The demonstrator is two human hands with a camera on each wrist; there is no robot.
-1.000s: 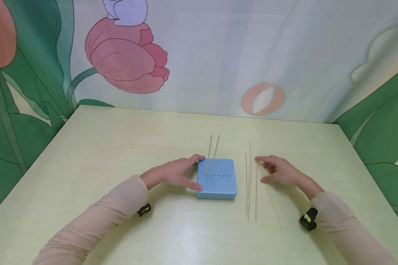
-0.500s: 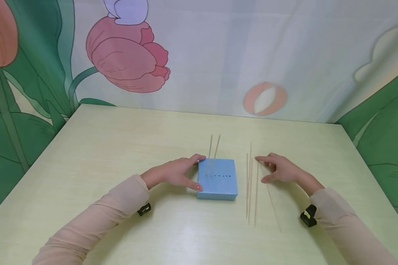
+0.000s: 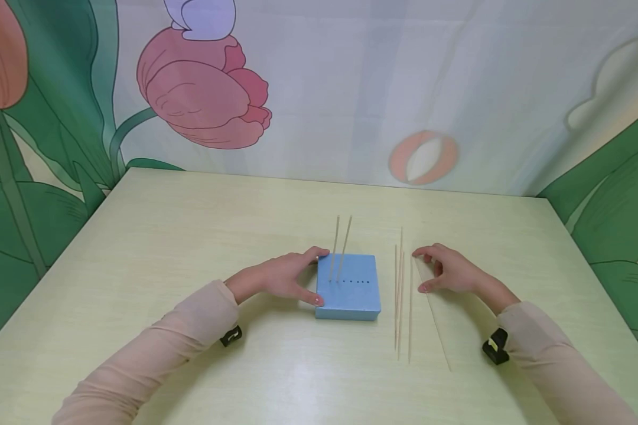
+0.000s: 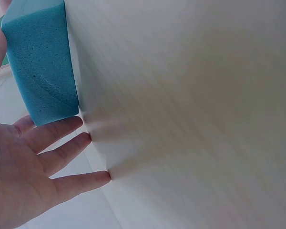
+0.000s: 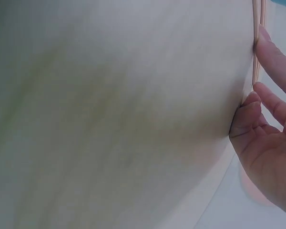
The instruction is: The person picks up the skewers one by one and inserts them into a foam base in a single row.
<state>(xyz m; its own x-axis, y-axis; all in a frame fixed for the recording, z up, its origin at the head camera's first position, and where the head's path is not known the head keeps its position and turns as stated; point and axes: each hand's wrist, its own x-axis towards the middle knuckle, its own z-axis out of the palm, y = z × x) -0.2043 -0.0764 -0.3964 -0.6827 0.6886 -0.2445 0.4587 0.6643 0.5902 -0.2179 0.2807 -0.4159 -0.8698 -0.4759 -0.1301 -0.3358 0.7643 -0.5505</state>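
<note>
- Your left hand (image 3: 280,277) braces the blue foam block (image 3: 348,286), thumb and forefinger spread along its side, other fingers straight on the table (image 3: 191,236).
- Two upright sticks (image 3: 340,248) stand in the block's row of holes, just beyond that hand.
- Your right hand (image 3: 449,271) grasps nothing — its loosely curled fingers touch the loose sticks (image 3: 401,295) lying between it and the block.
- Risk: the thin sticks could roll or scatter under a fingertip, and a careless reach could knock the upright ones.
</note>
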